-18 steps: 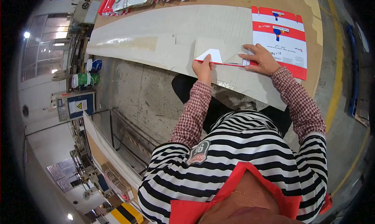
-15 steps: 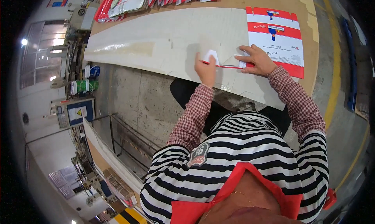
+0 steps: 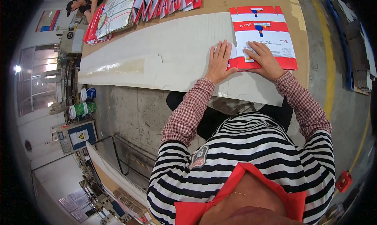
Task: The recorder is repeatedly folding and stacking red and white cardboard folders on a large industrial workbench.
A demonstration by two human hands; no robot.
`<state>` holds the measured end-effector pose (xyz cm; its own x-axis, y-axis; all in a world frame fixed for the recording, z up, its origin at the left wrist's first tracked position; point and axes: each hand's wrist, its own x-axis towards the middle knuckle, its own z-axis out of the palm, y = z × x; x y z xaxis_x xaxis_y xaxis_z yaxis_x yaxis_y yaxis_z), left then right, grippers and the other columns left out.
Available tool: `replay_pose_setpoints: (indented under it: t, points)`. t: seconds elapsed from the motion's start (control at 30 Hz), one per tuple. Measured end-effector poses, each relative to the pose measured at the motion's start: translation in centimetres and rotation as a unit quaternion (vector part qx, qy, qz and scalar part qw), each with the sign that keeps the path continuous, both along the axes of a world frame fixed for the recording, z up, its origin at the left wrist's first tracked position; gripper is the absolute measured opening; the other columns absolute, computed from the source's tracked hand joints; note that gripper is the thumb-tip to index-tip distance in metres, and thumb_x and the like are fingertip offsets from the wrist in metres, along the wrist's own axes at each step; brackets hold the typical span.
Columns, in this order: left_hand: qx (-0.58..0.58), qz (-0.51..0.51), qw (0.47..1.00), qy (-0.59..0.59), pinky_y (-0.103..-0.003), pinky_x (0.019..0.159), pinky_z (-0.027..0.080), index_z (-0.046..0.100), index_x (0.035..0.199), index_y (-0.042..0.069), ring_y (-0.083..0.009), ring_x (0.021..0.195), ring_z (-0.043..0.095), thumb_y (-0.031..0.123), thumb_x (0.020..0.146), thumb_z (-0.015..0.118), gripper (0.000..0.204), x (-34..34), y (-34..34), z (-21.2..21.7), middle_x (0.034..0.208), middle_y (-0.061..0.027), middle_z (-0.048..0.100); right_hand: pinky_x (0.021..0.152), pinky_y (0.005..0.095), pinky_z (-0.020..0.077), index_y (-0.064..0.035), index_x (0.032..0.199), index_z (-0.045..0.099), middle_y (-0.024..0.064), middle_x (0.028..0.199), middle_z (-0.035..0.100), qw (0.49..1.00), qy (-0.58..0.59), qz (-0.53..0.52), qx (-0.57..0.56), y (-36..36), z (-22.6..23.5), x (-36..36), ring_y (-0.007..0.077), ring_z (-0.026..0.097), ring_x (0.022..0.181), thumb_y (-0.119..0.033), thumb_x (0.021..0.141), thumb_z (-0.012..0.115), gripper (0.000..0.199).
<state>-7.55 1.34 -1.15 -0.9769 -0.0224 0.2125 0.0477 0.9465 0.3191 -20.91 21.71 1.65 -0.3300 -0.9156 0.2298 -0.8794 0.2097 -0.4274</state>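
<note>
A flat red-and-white printed cardboard carton [image 3: 275, 60] lies on the pale cardboard sheet covering the table's near side. On its left end rests my left hand [image 3: 220, 63], fingers stretched out and the palm turned down. My right hand [image 3: 267, 61] lies to the right of it on the carton's lower part, fingers apart, partly covering a small picture panel. Nothing is gripped in either hand. The part of the carton's left end beneath my left fingers is hidden.
A bundle of tied flat cartons [image 3: 118, 15] lies at the far left of the table, with a fanned row of folded cartons [image 3: 169, 3] beside it. The pale sheet [image 3: 176, 48] reaches leftward. Beyond the table's far left corner, a person in black [image 3: 92, 1] leans over.
My left hand has gone from a blurred, raised flap to lying flat at the carton's left end. The left panel now lies down. My head view has shifted, bringing another person into sight.
</note>
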Motion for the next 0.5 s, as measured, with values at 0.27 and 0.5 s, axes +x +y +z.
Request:
replay_pose_setpoints:
  t: [0.27,0.5]
  points:
    - [-0.111,0.018,0.991,-0.067,-0.06,0.106,0.01,0.024,0.144,0.009,-0.0415,0.137,0.012,0.063,0.084,0.045,0.083,-0.2,0.9,0.6,0.149,-0.0209,0.015,0.112,0.0464,0.0189,-0.0109,0.134,0.044,0.014,0.145,0.031,0.996,0.072,0.001,0.048,-0.2,-1.7,0.6,0.0311,0.026,0.135,-0.055,0.075,0.063,0.076]
    - [-0.1,0.06,0.989,-0.088,-0.061,0.106,0.01,0.028,0.144,0.018,-0.0426,0.137,0.011,0.051,0.09,0.046,0.066,-0.8,1.8,0.7,0.15,-0.0193,0.014,0.111,0.0479,0.0193,-0.0103,0.131,0.047,0.0146,0.143,0.034,0.996,0.072,-0.005,0.051,-0.1,-0.8,0.6,0.0314,0.027,0.134,-0.053,0.079,0.061,0.069]
